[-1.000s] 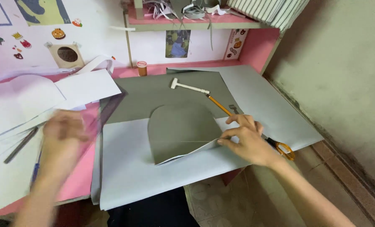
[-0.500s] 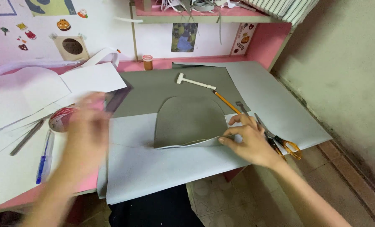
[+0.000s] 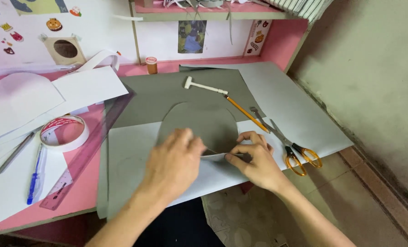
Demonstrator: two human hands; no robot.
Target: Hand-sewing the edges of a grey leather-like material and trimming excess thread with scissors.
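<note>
A grey arch-shaped cardboard cut-out (image 3: 199, 123) lies on a large pale grey sheet (image 3: 131, 160) on the pink desk. My right hand (image 3: 254, 158) pinches the cut-out's lower right edge between thumb and fingers, lifting it slightly. My left hand (image 3: 174, 164) rests over the cut-out's lower left part, its fingers reaching the same raised edge. Whether the left hand's fingers grip the edge is hidden by the back of the hand.
An orange pencil (image 3: 246, 113), orange-handled scissors (image 3: 291, 151) and a small white hammer (image 3: 204, 85) lie right of and behind the cut-out. A tape roll (image 3: 64, 132), pink ruler (image 3: 83, 160), blue pen (image 3: 34, 176) and white paper sheets (image 3: 53, 93) sit left. A pink shelf stands behind.
My left hand has swung from the left side of the desk over to the cut-out. My right hand stayed on the cut-out's edge and now pinches it.
</note>
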